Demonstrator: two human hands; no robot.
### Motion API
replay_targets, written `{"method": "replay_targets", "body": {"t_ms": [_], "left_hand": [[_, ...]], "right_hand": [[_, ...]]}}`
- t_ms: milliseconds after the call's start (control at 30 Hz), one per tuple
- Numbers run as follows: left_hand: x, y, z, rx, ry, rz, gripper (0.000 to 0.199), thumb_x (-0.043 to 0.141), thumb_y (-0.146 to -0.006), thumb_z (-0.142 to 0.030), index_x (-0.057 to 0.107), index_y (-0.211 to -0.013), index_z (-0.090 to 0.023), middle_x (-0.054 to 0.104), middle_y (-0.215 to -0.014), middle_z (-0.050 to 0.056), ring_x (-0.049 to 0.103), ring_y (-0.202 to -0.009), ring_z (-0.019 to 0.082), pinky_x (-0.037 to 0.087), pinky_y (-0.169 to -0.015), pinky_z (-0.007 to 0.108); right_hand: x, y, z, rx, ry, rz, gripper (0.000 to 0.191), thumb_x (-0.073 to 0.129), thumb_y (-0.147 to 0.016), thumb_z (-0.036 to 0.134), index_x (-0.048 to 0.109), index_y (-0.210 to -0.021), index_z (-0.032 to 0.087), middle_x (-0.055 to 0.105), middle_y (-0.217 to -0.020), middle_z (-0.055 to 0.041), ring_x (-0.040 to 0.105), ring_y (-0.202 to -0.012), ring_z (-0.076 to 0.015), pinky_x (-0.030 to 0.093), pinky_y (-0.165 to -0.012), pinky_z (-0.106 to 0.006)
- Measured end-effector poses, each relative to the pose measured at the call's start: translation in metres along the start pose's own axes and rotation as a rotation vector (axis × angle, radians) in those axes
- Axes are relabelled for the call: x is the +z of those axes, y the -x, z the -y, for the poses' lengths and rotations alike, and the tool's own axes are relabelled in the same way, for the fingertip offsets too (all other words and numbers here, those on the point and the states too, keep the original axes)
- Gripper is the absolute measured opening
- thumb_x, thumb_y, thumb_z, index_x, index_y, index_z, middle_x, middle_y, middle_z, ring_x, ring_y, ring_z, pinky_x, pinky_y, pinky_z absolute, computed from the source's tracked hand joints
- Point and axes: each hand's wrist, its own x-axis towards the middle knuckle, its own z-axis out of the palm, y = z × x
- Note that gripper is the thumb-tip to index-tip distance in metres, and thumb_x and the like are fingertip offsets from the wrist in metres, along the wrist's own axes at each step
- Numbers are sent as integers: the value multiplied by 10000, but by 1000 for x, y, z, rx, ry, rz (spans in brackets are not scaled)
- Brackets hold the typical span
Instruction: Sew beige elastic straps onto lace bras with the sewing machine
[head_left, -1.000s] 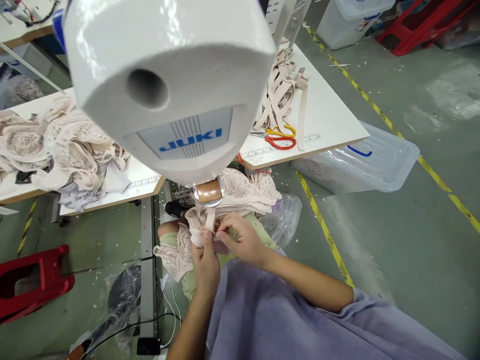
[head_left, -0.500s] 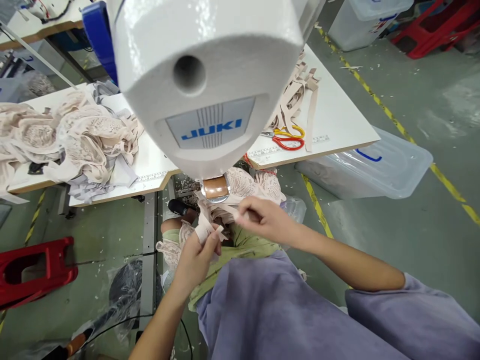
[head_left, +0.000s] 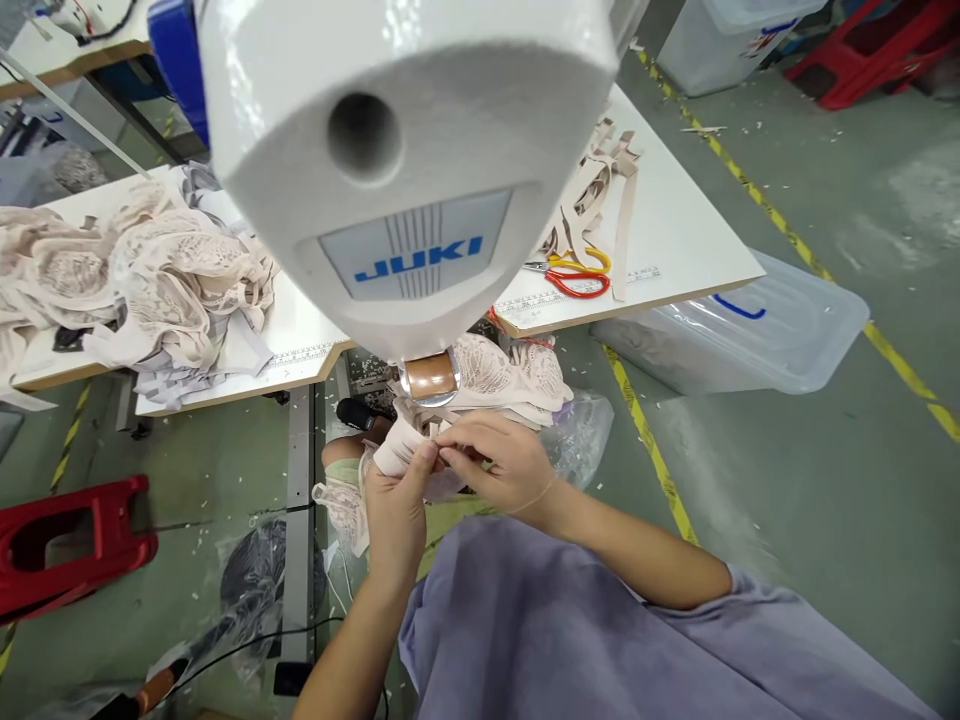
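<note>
A pale beige lace bra (head_left: 510,375) lies at the front end of a white JUKI sewing machine (head_left: 405,130), partly hidden under its head. Closed around a light band of the bra, my left hand (head_left: 397,500) has its thumb on top, just below the machine's metal-rimmed end. My right hand (head_left: 499,462) meets it there, with thumb and fingertips pinched on the same band. The exact edge between the fingertips is too small to make out. Another lace cup (head_left: 345,510) hangs to the left of my left hand.
Several lace bras are heaped on the left tabletop (head_left: 307,335). On the right tabletop (head_left: 690,245) lie red-and-yellow scissors (head_left: 577,272) beside beige elastic strips (head_left: 622,220). A lidded clear plastic bin (head_left: 795,320) stands at the right, a red stool (head_left: 75,540) at the left.
My right hand has moved left and down to my left hand, and its fingers now pinch the band there. My left hand has shifted slightly, still gripping the band.
</note>
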Motion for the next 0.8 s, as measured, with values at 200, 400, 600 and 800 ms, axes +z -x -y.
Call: {"method": "replay_targets", "body": {"t_ms": [200, 400, 600, 800], "left_hand": [[2, 8, -13, 62, -282, 5, 257, 722, -822, -370, 786, -960, -163, 785, -897, 55, 723, -860, 211, 580, -768, 296], [-4, 7, -13, 279, -519, 75, 193, 714, -816, -320, 785, -724, -167, 744, -648, 29, 677, -598, 180, 528, -560, 254], [-6, 2, -15, 328, -562, 167, 216, 695, -835, -326, 775, -703, -173, 722, -615, 25, 653, -573, 166, 507, -546, 242], [-7, -6, -15, 158, -560, 217, 249, 714, -823, -396, 773, -815, -155, 735, -693, 39, 659, -657, 183, 524, -601, 259]], "right_hand": [[-6, -2, -10, 69, 35, 43, 100, 600, -924, 269, 688, -959, 236, 698, -913, -48, 624, -734, -145, 492, -659, -276], [-26, -18, -9, 112, -43, 278, 44, 635, -820, 190, 640, -780, 209, 608, -723, 14, 524, -596, -100, 396, -575, -234], [-36, -25, -7, 75, -46, 438, 100, 563, -863, 176, 659, -855, 200, 623, -777, -5, 547, -710, -130, 381, -629, -244], [-29, -14, -12, 152, 11, 364, 102, 569, -842, 181, 622, -757, 199, 537, -674, 19, 484, -651, -125, 343, -607, -249]]}}
